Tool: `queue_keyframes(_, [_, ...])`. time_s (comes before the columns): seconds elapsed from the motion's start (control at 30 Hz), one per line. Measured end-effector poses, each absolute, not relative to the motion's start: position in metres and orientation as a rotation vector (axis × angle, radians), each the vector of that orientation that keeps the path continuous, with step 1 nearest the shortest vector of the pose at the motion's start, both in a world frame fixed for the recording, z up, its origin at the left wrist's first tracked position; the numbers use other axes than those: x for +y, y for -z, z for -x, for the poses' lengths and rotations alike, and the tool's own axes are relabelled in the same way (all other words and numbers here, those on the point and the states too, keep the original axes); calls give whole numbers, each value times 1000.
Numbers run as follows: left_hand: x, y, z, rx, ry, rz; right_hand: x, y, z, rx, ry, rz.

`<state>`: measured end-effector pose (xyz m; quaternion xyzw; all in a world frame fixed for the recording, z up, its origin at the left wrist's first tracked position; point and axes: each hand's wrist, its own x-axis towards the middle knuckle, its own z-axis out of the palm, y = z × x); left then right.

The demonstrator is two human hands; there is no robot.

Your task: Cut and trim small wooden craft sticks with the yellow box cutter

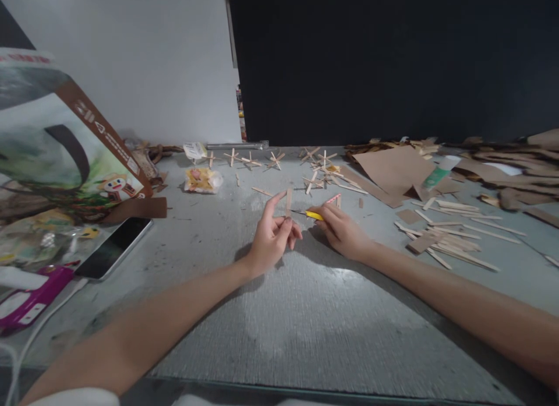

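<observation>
Between the thumb and fingers of my left hand [271,238] a short flat wooden stick [289,201] stands upright. My right hand [343,230] is closed around a yellow craft knife [314,215], its thin blade pointing left and reaching the stick; whether it touches the wood I cannot tell. A red-and-white striped piece [334,198] shows just beyond my right hand. Farther back on the grey table [279,330], several crossed stick shapes [276,160] are spread out. One loose thin stick [262,191] lies beyond my left hand.
Loose wooden sticks [458,243] lie at right, with brown cardboard [388,170] and a glue stick [441,172] behind. On the left are a phone [114,249], a purple-and-white device [32,298], a large printed bag [48,138] and a small yellow packet [202,180].
</observation>
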<state>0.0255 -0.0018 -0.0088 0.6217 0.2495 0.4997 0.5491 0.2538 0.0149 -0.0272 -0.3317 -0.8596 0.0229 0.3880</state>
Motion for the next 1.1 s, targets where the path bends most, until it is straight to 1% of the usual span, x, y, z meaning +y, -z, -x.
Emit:
queue_keyframes(0.23, [1,13,-25,577,-1088,-1506,14,25,-253,-2196,-93,839])
queue_keyframes(0.43, [3,12,-26,591,-1027,-1481,16,26,-254,-2200,-38,875])
queue_keyframes(0.83, [6,12,-26,602,-1017,-1465,20,27,-257,-2242,54,918])
queue_keyframes(1.1, [7,10,-28,740,-960,-1425,20,29,-256,-2263,106,938])
